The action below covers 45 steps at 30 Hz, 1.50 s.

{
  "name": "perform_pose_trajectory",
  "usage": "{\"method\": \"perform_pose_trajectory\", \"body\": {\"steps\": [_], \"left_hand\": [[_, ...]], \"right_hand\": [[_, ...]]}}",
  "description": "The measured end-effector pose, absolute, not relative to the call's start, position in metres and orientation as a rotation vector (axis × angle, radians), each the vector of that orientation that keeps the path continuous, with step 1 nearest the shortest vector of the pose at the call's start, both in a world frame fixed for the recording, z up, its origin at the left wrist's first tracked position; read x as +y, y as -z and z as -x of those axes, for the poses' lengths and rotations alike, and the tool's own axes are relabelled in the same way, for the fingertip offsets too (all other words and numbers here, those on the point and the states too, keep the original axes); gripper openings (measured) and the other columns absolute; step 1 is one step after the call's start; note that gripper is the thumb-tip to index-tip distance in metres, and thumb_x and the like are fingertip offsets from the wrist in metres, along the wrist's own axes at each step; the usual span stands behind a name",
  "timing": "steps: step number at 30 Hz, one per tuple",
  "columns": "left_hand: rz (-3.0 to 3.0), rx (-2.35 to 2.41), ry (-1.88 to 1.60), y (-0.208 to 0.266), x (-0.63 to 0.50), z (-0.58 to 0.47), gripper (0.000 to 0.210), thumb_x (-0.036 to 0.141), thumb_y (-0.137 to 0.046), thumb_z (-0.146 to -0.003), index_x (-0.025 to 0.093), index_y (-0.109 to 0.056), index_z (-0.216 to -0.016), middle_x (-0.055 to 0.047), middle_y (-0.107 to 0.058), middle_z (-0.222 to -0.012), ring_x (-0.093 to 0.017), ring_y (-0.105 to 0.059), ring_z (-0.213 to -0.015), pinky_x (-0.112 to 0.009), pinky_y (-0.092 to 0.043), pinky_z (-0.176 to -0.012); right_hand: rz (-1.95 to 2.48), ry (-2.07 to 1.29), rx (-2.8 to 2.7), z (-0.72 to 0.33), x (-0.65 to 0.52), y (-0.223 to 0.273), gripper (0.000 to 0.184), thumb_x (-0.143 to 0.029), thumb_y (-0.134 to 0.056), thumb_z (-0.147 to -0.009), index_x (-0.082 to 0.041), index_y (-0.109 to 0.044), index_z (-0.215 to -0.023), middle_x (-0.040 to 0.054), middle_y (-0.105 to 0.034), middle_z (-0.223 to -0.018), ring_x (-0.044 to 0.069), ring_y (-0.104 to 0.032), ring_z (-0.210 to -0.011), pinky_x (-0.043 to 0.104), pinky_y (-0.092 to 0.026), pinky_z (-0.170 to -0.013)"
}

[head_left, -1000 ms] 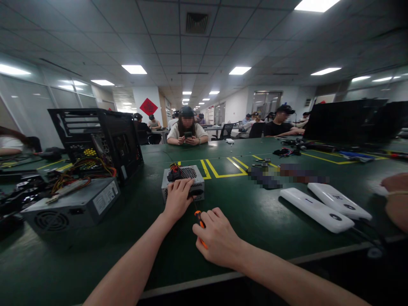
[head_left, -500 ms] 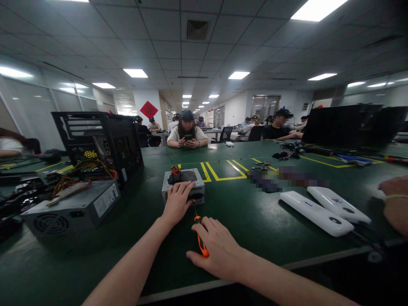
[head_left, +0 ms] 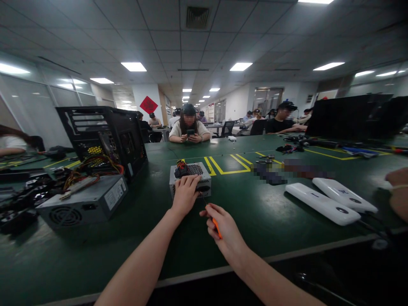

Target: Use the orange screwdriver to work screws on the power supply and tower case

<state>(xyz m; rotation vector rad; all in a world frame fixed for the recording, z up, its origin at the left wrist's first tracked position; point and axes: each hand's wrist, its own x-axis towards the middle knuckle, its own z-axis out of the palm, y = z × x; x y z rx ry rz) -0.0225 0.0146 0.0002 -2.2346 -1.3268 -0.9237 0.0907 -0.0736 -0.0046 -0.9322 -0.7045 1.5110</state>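
In front of me on the green table sits a small grey power supply, with a perforated top and a bundle of coloured cables on it. My left hand grips its near side, the fingers laid over the top edge and the thumb by the front face. An orange-handled screwdriver is held in my right hand, fingers wrapped round the handle. Its thin shaft points up and forward to the near face of the power supply, beside my left fingertips. Whether the tip sits in a screw is too small to tell.
To the left lie a larger power supply with cables and an open black computer case. Two white devices lie at the right, beyond them a monitor. A person sits opposite; another person's hand is at the right edge.
My right hand has closed round the screwdriver handle from a looser, spread grip. The view has shifted a little; my left hand stays on the power supply.
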Motion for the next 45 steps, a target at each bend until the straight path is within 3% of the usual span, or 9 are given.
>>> {"method": "perform_pose_trajectory", "body": {"steps": [5, 11, 15, 18, 28, 35, 38, 41, 45], "left_hand": [[2.237, -1.327, 0.922, -0.001, 0.013, 0.021, 0.049, 0.02, -0.055, -0.07, 0.024, -0.042, -0.117, -0.005, -0.047, -0.116, -0.022, -0.037, -0.104, -0.037, -0.029, -0.083], [2.211, -1.351, 0.89, -0.001, 0.012, 0.018, 0.05, 0.02, -0.055, -0.069, 0.022, -0.041, -0.118, -0.007, -0.047, -0.116, -0.023, -0.036, -0.103, -0.038, -0.029, -0.082], [2.208, -1.347, 0.875, -0.001, 0.012, 0.017, 0.049, 0.02, -0.054, -0.07, 0.021, -0.041, -0.117, -0.006, -0.047, -0.116, -0.023, -0.037, -0.102, -0.037, -0.029, -0.081], [2.21, -1.342, 0.869, -0.001, 0.012, 0.017, 0.049, 0.021, -0.054, -0.07, 0.021, -0.041, -0.118, -0.006, -0.047, -0.116, -0.023, -0.037, -0.102, -0.037, -0.029, -0.081], [2.219, -1.342, 0.863, -0.002, 0.01, 0.018, 0.05, 0.021, -0.053, -0.071, 0.022, -0.039, -0.119, -0.008, -0.046, -0.117, -0.023, -0.036, -0.103, -0.038, -0.029, -0.082], [2.248, -1.337, 0.879, -0.002, 0.01, 0.017, 0.052, 0.018, -0.053, -0.07, 0.022, -0.038, -0.12, -0.007, -0.045, -0.117, -0.023, -0.036, -0.106, -0.038, -0.028, -0.085], [2.221, -1.337, 0.964, -0.005, 0.002, 0.016, 0.052, 0.015, -0.051, -0.07, 0.02, -0.037, -0.12, -0.009, -0.043, -0.119, -0.024, -0.033, -0.111, -0.039, -0.026, -0.089], [2.166, -1.454, 1.175, -0.004, -0.007, 0.015, 0.041, 0.014, -0.046, -0.071, 0.015, -0.043, -0.112, -0.013, -0.044, -0.114, -0.024, -0.038, -0.107, -0.038, -0.03, -0.087], [2.53, -1.804, 1.405, 0.008, -0.006, 0.011, 0.017, 0.018, -0.039, -0.075, 0.014, -0.053, -0.085, -0.007, -0.056, -0.08, -0.015, -0.054, -0.069, -0.027, -0.041, -0.061]], "right_hand": [[1.083, -1.483, -0.775, -0.094, -0.069, 0.002, 0.016, -0.024, -0.034, -0.079, -0.017, -0.041, -0.067, -0.0024, -0.045, -0.052, 0.002, -0.025, -0.032, 0.015, -0.015, -0.029], [1.162, -1.268, -0.996, -0.099, -0.062, 0.006, 0.003, -0.021, -0.044, -0.075, -0.018, -0.043, -0.073, -0.0065, -0.045, -0.048, 0.004, -0.033, -0.033, 0.015, -0.016, -0.033], [1.367, -0.755, -1.455, -0.106, -0.065, 0.011, 0.004, -0.021, -0.045, -0.076, -0.019, -0.046, -0.078, -0.0037, -0.052, -0.058, 0.009, -0.048, -0.05, 0.019, -0.03, -0.047], [1.543, -0.372, -1.696, -0.105, -0.071, 0.013, 0.01, -0.02, -0.038, -0.08, -0.019, -0.044, -0.088, 0.001, -0.057, -0.072, 0.013, -0.054, -0.062, 0.023, -0.031, -0.053], [1.507, -0.58, -1.623, -0.108, -0.063, 0.016, 0.014, -0.02, -0.037, -0.078, -0.018, -0.037, -0.091, 0.0009, -0.056, -0.071, 0.013, -0.055, -0.065, 0.023, -0.036, -0.055], [1.649, -0.18, -1.854, -0.113, -0.071, -0.002, 0.015, -0.012, -0.044, -0.072, -0.017, -0.041, -0.086, 0.0066, -0.049, -0.091, 0.015, -0.055, -0.069, 0.026, -0.036, -0.057], [1.535, -0.278, -1.788, -0.115, -0.067, -0.002, 0.007, -0.016, -0.044, -0.075, -0.017, -0.043, -0.082, 0.0053, -0.048, -0.087, 0.015, -0.053, -0.071, 0.026, -0.038, -0.059], [1.36, -0.755, -1.495, -0.115, -0.061, 0.004, 0.008, -0.02, -0.044, -0.076, -0.018, -0.043, -0.084, -0.0001, -0.048, -0.072, 0.01, -0.05, -0.057, 0.022, -0.038, -0.048], [1.17, -1.324, -0.969, -0.106, -0.057, 0.009, 0.006, -0.02, -0.042, -0.078, -0.019, -0.04, -0.083, -0.0057, -0.044, -0.056, 0.007, -0.044, -0.042, 0.016, -0.03, -0.033]]}}
